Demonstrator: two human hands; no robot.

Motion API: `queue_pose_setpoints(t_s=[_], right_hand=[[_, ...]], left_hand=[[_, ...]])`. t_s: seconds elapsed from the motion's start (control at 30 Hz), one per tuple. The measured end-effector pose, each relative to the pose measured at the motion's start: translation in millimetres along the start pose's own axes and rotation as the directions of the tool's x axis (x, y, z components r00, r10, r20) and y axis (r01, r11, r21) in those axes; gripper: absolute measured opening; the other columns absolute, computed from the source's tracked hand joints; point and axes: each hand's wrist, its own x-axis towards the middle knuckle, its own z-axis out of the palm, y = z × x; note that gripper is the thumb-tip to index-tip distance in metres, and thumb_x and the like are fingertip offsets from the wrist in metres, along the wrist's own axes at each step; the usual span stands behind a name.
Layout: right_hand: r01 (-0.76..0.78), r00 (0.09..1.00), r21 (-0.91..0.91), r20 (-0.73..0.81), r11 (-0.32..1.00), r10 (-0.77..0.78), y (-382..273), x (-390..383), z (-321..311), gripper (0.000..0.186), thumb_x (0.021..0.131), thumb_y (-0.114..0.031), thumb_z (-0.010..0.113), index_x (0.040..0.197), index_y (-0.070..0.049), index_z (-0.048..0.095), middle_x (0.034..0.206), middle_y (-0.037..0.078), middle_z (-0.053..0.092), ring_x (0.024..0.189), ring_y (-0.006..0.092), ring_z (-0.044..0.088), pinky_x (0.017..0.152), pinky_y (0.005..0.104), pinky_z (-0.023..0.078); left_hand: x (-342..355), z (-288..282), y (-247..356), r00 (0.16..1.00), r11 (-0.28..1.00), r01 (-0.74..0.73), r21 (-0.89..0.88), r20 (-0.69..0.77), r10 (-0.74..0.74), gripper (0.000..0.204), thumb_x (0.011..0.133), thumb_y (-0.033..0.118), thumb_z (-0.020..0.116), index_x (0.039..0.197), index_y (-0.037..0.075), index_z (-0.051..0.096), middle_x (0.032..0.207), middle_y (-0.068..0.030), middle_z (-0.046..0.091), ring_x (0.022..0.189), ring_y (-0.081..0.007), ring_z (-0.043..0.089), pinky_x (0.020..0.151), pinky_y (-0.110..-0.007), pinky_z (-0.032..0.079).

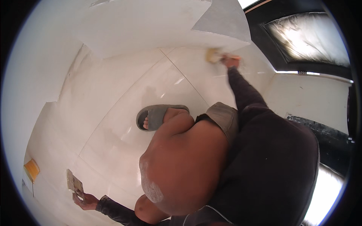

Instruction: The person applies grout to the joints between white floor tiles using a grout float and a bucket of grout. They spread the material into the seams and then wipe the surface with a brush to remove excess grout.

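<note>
Near the base of the far white wall, my right hand (230,61) is closed around a brush-like tool (213,55) with a yellowish head and an orange part at the hand. Motion blurs this tool; its head is at or close to the pale floor (124,75), and contact cannot be made out. At the lower left, my left hand (87,201) grips a flat rectangular block (74,182), cream-coloured with brownish stains. It is held on edge above the floor, fingers at its near end.
A yellow-orange piece (32,170) with a thin dark line below it is at the left edge. My foot in a grey slide sandal (156,116) rests mid-floor. White walls (158,30) border the far side. A black frame (264,30) with a plastic-covered pane stands at far right.
</note>
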Motion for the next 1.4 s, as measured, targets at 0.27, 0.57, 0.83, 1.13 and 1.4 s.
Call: queue_pose_setpoints(t_s=[0.27,0.57,0.83,1.13,1.4], right_hand=[[0.366,0.917,0.275,0.056,0.889,-0.395,-75.6,-59.3,-42.9,0.021,0.081,-0.026,0.057,0.087,-0.008,0.067,0.079,0.006,0.067,0.070,0.0182,0.064,0.065,0.0326,0.051],[0.014,0.999,-0.657,0.047,0.754,0.022,2.9,-69.6,-110.0,0.019,0.080,-0.023,0.059,0.077,-0.004,0.059,0.083,0.010,0.064,0.073,0.0257,0.064,0.058,0.0405,0.052],[0.466,0.637,0.400,0.466,0.789,-0.614,-169.5,-75.1,-45.9,0.012,0.080,-0.007,0.064,0.085,0.003,0.067,0.093,0.011,0.067,0.079,0.0181,0.064,0.076,0.0308,0.053],[-0.079,-0.623,0.840,0.379,0.537,-0.684,-430.2,-540.9,223.4,0.014,0.078,-0.011,0.066,0.091,-0.008,0.065,0.079,0.005,0.065,0.064,0.0120,0.056,0.060,0.0271,0.048],[0.240,-0.085,0.883,0.434,0.404,-0.897,-447.3,-476.4,289.3,0.011,0.074,-0.012,0.067,0.081,-0.005,0.063,0.078,0.012,0.065,0.070,0.0229,0.063,0.064,0.0333,0.051]], left_hand=[[-12.4,7.3,-21.9,0.993,0.993,0.116,-0.002,0.002,-0.116,0.020,0.084,0.011,0.067,0.095,-0.004,0.064,0.091,-0.0126,0.064,0.083,-0.0242,0.061,0.075,-0.034,0.051],[-7.6,-13.6,-23.7,0.998,0.996,0.058,0.073,-0.009,-0.057,0.015,0.081,0.003,0.067,0.094,-0.004,0.063,0.093,-0.0123,0.063,0.085,-0.0255,0.061,0.075,-0.035,0.050],[-77.4,-41.7,-19.9,0.923,0.858,0.371,0.355,-0.038,-0.383,0.016,0.081,0.012,0.068,0.089,-0.001,0.065,0.088,-0.0143,0.064,0.083,-0.0299,0.061,0.074,-0.037,0.050],[-56.8,-92.2,35.6,0.788,0.642,0.610,0.465,-0.266,-0.556,0.024,0.084,0.022,0.065,0.093,-0.001,0.065,0.088,-0.0124,0.065,0.078,-0.0258,0.061,0.071,-0.035,0.049],[-66.2,-126.5,48.1,0.683,0.486,0.697,0.528,-0.281,-0.675,0.030,0.085,0.026,0.064,0.094,-0.003,0.065,0.092,-0.0174,0.063,0.082,-0.0323,0.060,0.074,-0.039,0.048]])
